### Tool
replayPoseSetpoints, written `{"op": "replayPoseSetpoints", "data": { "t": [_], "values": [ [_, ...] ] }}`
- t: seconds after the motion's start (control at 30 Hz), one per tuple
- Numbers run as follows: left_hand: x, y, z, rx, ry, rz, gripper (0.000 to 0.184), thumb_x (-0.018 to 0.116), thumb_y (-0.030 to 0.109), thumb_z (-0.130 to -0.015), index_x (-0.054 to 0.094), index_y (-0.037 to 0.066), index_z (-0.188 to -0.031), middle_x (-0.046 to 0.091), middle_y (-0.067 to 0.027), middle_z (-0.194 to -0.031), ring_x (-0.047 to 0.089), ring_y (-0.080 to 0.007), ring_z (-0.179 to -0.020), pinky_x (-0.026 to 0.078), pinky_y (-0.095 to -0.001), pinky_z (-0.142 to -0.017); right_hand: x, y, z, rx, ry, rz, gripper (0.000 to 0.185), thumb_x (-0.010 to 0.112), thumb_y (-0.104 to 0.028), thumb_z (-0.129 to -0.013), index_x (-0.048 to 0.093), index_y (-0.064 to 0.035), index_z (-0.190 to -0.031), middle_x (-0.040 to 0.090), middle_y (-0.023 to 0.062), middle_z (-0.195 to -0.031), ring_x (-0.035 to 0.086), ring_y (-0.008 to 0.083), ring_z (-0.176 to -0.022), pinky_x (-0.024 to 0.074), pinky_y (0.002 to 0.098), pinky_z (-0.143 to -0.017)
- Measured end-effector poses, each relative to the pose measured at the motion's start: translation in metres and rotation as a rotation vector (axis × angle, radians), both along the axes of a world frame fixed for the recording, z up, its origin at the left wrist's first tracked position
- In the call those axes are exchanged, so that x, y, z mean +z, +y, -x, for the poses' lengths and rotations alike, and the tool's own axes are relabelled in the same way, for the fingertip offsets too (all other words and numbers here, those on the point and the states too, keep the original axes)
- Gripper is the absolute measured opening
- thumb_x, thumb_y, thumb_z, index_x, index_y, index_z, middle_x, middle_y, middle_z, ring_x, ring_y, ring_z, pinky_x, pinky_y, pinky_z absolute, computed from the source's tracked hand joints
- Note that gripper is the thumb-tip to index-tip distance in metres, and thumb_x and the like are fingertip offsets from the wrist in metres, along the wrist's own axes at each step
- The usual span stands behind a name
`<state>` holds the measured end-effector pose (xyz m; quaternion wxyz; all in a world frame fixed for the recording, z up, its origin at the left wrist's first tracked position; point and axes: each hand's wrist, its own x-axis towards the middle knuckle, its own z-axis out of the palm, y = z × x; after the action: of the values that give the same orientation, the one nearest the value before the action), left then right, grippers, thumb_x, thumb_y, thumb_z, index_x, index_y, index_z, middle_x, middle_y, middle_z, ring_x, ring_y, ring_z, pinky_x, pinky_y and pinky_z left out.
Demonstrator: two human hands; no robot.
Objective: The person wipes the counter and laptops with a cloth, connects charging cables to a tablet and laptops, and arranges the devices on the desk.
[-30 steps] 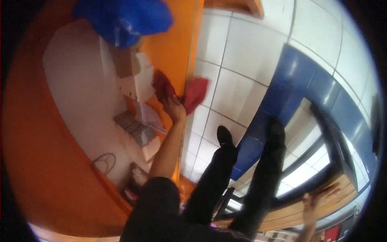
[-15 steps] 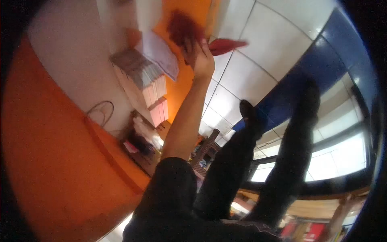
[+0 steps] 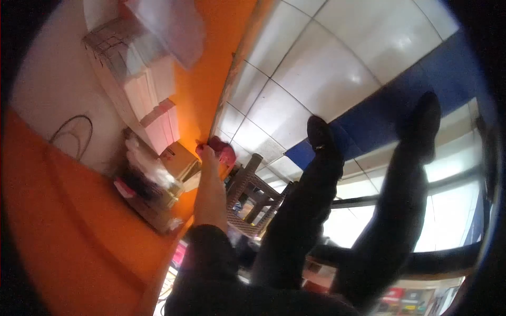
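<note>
My left hand [image 3: 207,154] reaches down beside the edge of an orange surface, its forearm bare below a black sleeve. It is closed on a red cloth [image 3: 225,152], which bunches out past the fingers. The individual fingers are small and blurred. Close by the hand stands a brown woven-pattern plastic stool [image 3: 250,192]. A small cardboard box [image 3: 178,162] lies just left of the hand. My right hand is out of view.
Stacked papers or books [image 3: 142,84] stand on the orange surface [image 3: 197,105], with a pale plastic packet [image 3: 171,29] near them. A tray of mixed items [image 3: 150,184] sits lower. My legs [image 3: 303,205] stand over white and blue floor tiles [image 3: 363,131].
My left hand has moved down and back toward my body with the red cloth, from above the orange and tile edge to beside the stool. The view has shifted.
</note>
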<state>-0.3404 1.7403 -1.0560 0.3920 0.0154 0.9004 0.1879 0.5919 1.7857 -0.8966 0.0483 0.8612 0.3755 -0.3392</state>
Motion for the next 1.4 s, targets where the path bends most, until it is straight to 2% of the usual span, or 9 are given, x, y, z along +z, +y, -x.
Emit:
{"op": "replayPoseSetpoints", "data": {
  "t": [0.13,0.27,0.4,0.43,0.63,1.0,1.13,1.23,1.4],
  "values": [
    [-0.004,0.072,-0.091,0.527,0.049,-0.229,0.033,0.036,0.028,-0.103,0.061,0.008,-0.102,0.066,-0.015,-0.085,0.06,-0.0257,-0.06,0.053,-0.0363,-0.05,-0.003,-0.016,-0.003,-0.068,0.013,-0.025,0.112,0.061,-0.062,-0.088,-0.008,-0.0076,-0.157,-0.021,0.0231,-0.161,-0.024,0.0357,-0.148,-0.0096,0.054,-0.117],
    [-0.015,0.146,-0.146,-0.24,-0.854,-0.406,0.038,0.055,0.043,-0.096,0.06,0.014,-0.121,0.066,-0.0094,-0.113,0.062,-0.02,-0.097,0.051,-0.0399,-0.083,0.001,-0.028,-0.01,-0.172,0.018,-0.071,0.112,0.061,-0.062,-0.088,-0.008,-0.0079,-0.157,-0.022,0.0231,-0.161,-0.024,0.0354,-0.148,-0.0096,0.0538,-0.117],
    [-0.054,0.21,-0.296,-0.053,-0.371,-0.517,0.053,0.05,0.044,-0.098,0.06,-0.002,-0.121,0.065,-0.0138,-0.098,0.061,-0.0292,-0.087,0.053,-0.0447,-0.082,-0.002,-0.021,-0.012,-0.253,0.043,-0.106,0.112,0.061,-0.062,-0.088,-0.008,-0.0082,-0.157,-0.023,0.023,-0.16,-0.025,0.0351,-0.148,-0.0096,0.0537,-0.117],
    [-0.021,0.229,-0.388,-0.614,-0.081,-0.225,0.051,0.042,0.045,-0.104,0.063,0.0,-0.117,0.066,-0.0093,-0.09,0.061,-0.0291,-0.084,0.053,-0.0424,-0.078,0.0,-0.012,-0.011,-0.262,0.048,-0.111,0.112,0.061,-0.062,-0.088,-0.009,-0.0082,-0.157,-0.023,0.023,-0.16,-0.025,0.0351,-0.148,-0.0096,0.0537,-0.117],
    [0.137,0.269,-0.686,-1.451,-0.235,-0.135,0.052,0.044,0.044,-0.103,0.061,-0.003,-0.087,0.064,-0.0294,-0.089,0.061,-0.049,-0.087,0.048,-0.0534,-0.076,-0.021,0.006,-0.008,-0.336,0.091,-0.111,0.119,0.059,-0.073,-0.083,-0.015,-0.0157,-0.156,-0.024,0.0384,-0.153,-0.025,0.0583,-0.139,-0.0031,0.0743,-0.107],
    [0.32,0.144,-0.724,-1.094,-0.53,-0.137,0.045,0.05,0.044,-0.101,0.057,0.0,-0.098,0.062,-0.0229,-0.084,0.063,-0.0415,-0.084,0.047,-0.0429,-0.074,-0.014,0.029,-0.003,-0.468,0.212,0.072,0.123,0.052,-0.081,-0.081,-0.019,-0.0136,-0.155,-0.033,0.0318,-0.153,-0.03,0.0513,-0.141,-0.0064,0.0691,-0.111],
    [0.401,0.146,-0.66,-1.068,-0.565,-0.086,0.05,0.048,0.052,-0.1,0.062,0.005,-0.113,0.066,-0.0211,-0.1,0.065,-0.0337,-0.095,0.049,-0.0383,-0.084,0.005,0.055,-0.024,0.023,0.142,0.309,0.085,0.037,-0.066,-0.098,0.028,-0.0019,-0.154,0.018,0.0247,-0.161,0.011,0.0357,-0.151,0.004,0.0482,-0.122],
    [0.495,0.154,-0.609,-0.859,-0.749,-0.029,0.05,0.048,0.048,-0.102,0.064,0.003,-0.118,0.067,-0.0114,-0.105,0.062,-0.0184,-0.098,0.047,-0.0317,-0.089,0.049,0.057,-0.041,0.139,0.516,0.095,0.078,0.047,-0.055,-0.1,0.034,0.0028,-0.15,0.024,0.0212,-0.16,0.023,0.0305,-0.149,0.0158,0.0417,-0.121],
    [0.612,0.107,-0.527,-0.492,-0.714,-0.391,0.05,0.048,0.045,-0.104,0.063,0.002,-0.124,0.066,-0.0071,-0.118,0.057,-0.0122,-0.109,0.044,-0.028,-0.097,0.046,0.043,-0.022,0.168,0.838,0.29,0.051,0.055,-0.052,-0.093,0.062,-0.0105,-0.123,0.066,0.0036,-0.088,0.062,0.0145,-0.066,0.0525,0.0328,-0.054]
  ]
}}
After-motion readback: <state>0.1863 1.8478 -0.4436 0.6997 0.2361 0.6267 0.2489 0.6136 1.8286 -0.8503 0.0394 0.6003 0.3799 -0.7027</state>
